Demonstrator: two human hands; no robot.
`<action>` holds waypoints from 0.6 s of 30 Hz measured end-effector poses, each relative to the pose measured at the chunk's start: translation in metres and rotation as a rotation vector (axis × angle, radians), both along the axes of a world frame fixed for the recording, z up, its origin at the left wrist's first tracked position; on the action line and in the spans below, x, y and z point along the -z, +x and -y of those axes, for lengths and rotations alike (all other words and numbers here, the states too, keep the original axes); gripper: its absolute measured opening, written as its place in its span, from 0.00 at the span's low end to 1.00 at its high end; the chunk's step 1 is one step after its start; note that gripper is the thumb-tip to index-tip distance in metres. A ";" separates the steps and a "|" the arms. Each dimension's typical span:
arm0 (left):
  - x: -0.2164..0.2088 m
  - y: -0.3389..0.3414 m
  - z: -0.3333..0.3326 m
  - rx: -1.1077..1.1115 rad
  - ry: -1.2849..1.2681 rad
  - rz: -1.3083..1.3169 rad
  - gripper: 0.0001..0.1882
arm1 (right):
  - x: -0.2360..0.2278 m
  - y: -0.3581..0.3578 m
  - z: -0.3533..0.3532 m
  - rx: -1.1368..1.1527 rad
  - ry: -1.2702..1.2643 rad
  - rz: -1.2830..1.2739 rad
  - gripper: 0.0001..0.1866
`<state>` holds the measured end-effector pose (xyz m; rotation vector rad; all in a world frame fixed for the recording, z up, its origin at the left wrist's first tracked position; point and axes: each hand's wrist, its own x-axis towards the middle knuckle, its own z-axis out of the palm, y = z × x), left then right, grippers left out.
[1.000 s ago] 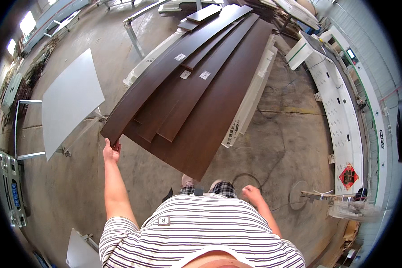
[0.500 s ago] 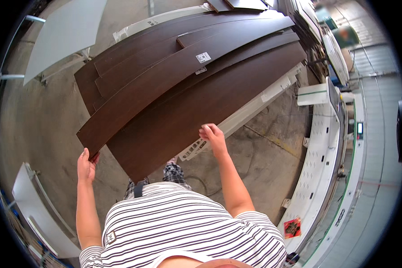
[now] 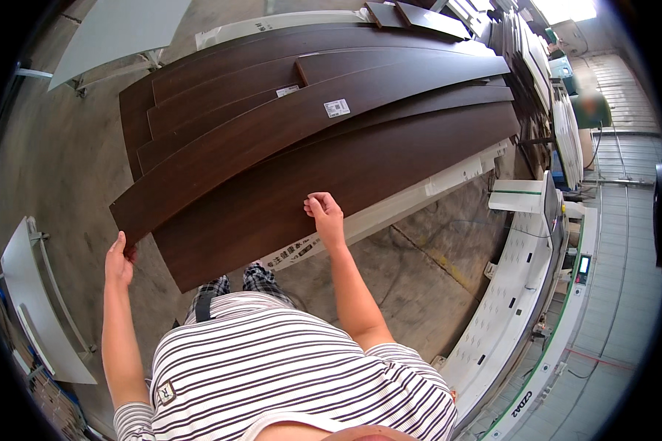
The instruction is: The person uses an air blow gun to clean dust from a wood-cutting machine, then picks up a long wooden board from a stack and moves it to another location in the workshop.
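Observation:
A long dark-brown board [image 3: 287,125] with a white label lies slanted across a stack of similar boards. My left hand [image 3: 120,261] grips its near left corner, thumb on top and fingers underneath. Below it, a wide brown board [image 3: 331,184] forms the near side of the stack. My right hand [image 3: 324,209] is over that board near its front edge, fingers curled and thumb against the index finger. Whatever it may hold does not show. Another white label [image 3: 287,91] shows on a board behind the long one.
Pale printed wrapping [image 3: 390,209] lies under the stack's front edge. A long white machine [image 3: 493,316] runs along the right. Grey-white panels stand on racks at the far left [image 3: 118,37] and near left [image 3: 40,301]. More sheets [image 3: 526,70] are stacked at the back right.
The long board has slid slightly toward me over the stack, covering one label and baring another behind it. My left hand stays on its corner; my right hand has moved left. The view has shifted.

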<state>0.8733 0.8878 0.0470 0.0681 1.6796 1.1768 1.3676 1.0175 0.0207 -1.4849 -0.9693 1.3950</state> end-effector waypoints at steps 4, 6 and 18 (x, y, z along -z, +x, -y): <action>-0.004 0.004 -0.003 0.022 -0.004 -0.005 0.17 | 0.006 -0.002 0.001 -0.049 0.061 0.231 0.07; -0.003 0.005 -0.003 0.010 0.003 -0.033 0.18 | 0.004 -0.005 0.001 -0.085 0.135 0.386 0.08; 0.003 0.003 -0.001 -0.010 -0.008 -0.035 0.15 | -0.009 -0.011 -0.003 -0.122 0.189 0.486 0.08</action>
